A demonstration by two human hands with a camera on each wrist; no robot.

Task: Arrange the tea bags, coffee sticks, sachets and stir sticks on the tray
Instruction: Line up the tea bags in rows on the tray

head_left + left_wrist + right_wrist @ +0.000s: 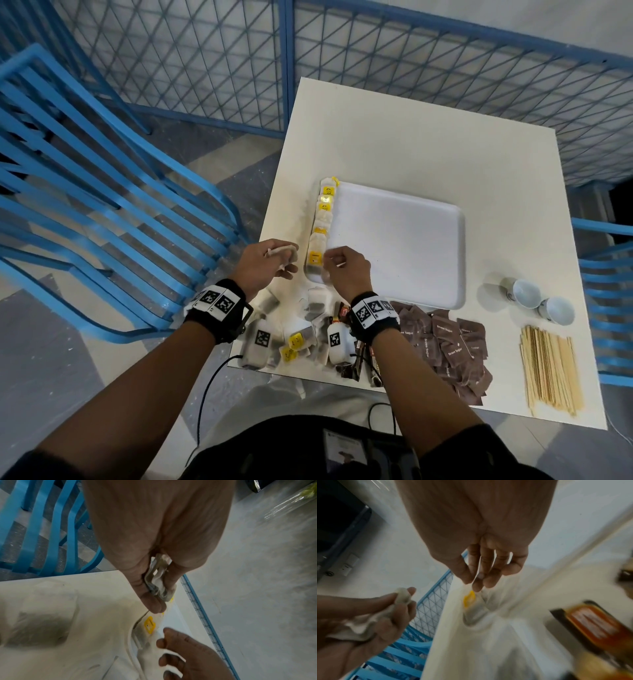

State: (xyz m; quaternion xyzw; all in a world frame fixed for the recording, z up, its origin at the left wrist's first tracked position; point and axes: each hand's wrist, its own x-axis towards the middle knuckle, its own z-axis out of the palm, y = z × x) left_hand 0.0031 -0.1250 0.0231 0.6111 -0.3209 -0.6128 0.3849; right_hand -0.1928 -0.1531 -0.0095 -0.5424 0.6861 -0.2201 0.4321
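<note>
A white tray (394,240) lies on the white table (411,144). A row of tea bags (322,219) with yellow tags runs along the tray's left edge. My right hand (342,267) pinches the nearest tea bag (314,262) of that row, thumb and fingertips (476,586) together just above its yellow tag (469,599). Just left of the row, my left hand (270,262) grips a crumpled bunch of tea bags (157,582) in its curled fingers (402,609).
Loose tea bags (308,329) and coffee sticks (359,359) lie under my wrists. Brown sugar sachets (452,346), wooden stir sticks (548,370) and two white cups (524,293) sit at the right. A blue chair (102,205) stands left of the table.
</note>
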